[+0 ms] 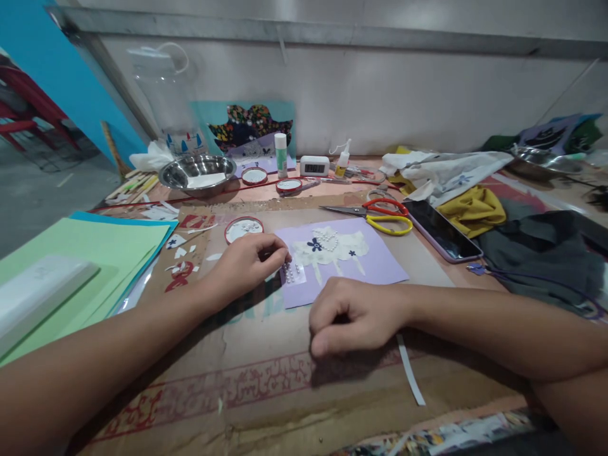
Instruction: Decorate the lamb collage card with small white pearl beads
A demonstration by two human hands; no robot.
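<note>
My left hand (251, 261) pinches thumb and forefinger together over the left edge of a purple card (375, 271). What the pinch holds, if anything, is too small to make out. Right by those fingertips lies a small clear sheet of pearl beads (294, 273). On the card is a white cut-out shape (308, 252) with dark blue flowers and a loop of white beads. Loosely curled, my right hand (358, 315) rests at the card's lower edge, with nothing visible in it.
Red-handled and yellow-handled scissors (373, 214) lie behind the card, with a phone (441, 231) to their right. A red-rimmed dish (243, 229), steel bowl (197, 174), glue stick (281, 156) and small digital clock (314, 166) stand farther back. Green paper sheets (109, 253) lie left.
</note>
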